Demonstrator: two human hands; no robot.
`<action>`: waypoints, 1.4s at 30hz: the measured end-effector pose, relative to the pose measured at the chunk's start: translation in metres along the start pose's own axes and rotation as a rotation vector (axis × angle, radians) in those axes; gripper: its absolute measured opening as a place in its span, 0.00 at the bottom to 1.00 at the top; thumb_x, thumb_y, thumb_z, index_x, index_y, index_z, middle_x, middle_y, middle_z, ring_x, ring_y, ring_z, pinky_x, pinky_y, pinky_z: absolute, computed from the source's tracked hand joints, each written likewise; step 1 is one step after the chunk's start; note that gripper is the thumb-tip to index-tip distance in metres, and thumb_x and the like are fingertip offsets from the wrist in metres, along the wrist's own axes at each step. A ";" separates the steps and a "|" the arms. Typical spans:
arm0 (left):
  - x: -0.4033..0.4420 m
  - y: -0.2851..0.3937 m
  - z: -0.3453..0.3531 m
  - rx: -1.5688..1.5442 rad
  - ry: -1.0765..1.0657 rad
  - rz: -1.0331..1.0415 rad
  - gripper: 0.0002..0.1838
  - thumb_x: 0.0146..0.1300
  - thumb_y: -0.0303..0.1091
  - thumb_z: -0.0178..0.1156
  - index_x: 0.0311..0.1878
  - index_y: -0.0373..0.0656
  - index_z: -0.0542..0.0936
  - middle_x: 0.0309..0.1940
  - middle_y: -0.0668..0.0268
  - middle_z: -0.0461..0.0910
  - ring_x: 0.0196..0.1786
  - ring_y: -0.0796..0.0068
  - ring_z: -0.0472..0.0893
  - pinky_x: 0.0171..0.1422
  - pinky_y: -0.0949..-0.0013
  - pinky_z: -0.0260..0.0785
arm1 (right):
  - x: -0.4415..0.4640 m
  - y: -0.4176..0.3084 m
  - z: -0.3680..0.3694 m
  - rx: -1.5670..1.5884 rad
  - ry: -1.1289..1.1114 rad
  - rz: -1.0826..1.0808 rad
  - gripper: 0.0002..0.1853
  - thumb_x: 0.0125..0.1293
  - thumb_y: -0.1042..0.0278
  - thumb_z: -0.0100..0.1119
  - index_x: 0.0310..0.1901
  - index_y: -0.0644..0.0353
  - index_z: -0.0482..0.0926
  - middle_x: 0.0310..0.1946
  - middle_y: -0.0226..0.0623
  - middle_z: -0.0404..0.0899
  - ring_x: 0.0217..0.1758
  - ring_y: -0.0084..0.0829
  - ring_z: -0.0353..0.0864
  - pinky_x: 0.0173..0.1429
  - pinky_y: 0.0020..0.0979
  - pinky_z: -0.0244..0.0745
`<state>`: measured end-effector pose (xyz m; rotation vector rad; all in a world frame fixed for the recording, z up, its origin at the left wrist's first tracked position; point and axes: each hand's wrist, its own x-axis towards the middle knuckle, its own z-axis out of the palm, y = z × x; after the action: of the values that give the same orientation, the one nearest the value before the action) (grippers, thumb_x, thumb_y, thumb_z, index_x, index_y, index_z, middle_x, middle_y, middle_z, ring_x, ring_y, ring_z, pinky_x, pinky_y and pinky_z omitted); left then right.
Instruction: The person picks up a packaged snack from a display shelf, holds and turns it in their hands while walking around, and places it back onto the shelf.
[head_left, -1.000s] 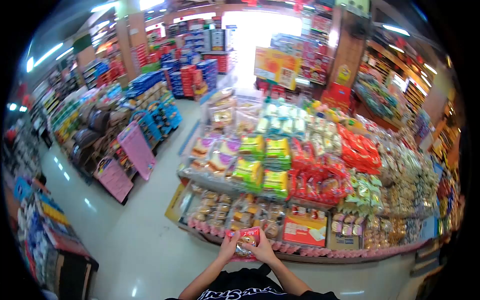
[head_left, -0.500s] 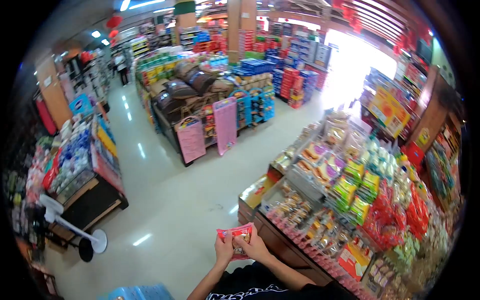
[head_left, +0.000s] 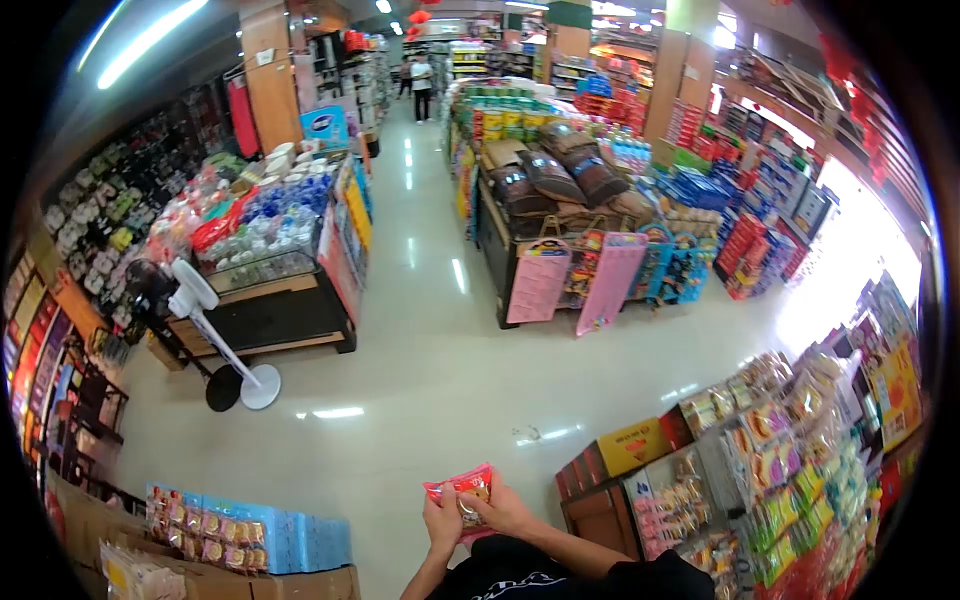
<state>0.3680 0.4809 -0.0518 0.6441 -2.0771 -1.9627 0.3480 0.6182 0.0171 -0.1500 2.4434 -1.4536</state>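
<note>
One red snack packet is held between two hands, in front of a black shirt, forearms converging; the left hand and right hand have fingers curled closed on its sides. At right stands a snack-laden counter; across the pale floor, two pedestal fans, one white, one black, and two pink boards.
</note>
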 end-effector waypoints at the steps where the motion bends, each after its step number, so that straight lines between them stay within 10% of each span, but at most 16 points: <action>1: 0.014 0.004 -0.004 -0.001 0.034 0.009 0.21 0.70 0.47 0.55 0.45 0.33 0.77 0.37 0.55 0.83 0.40 0.67 0.81 0.46 0.63 0.73 | 0.017 -0.006 0.004 -0.003 -0.041 0.013 0.43 0.64 0.43 0.61 0.66 0.70 0.55 0.46 0.59 0.80 0.49 0.55 0.82 0.52 0.44 0.77; 42: 0.472 0.050 -0.320 -0.591 0.297 0.131 0.17 0.71 0.46 0.52 0.42 0.38 0.74 0.34 0.67 0.78 0.36 0.78 0.77 0.42 0.71 0.72 | 0.427 -0.327 0.311 -0.268 -0.470 -0.195 0.48 0.64 0.38 0.58 0.69 0.70 0.51 0.51 0.62 0.77 0.54 0.58 0.78 0.57 0.46 0.74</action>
<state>0.0846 -0.0163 -0.0411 0.6012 -1.2439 -2.1001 0.0159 0.0969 0.0797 -0.7181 2.2542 -1.0025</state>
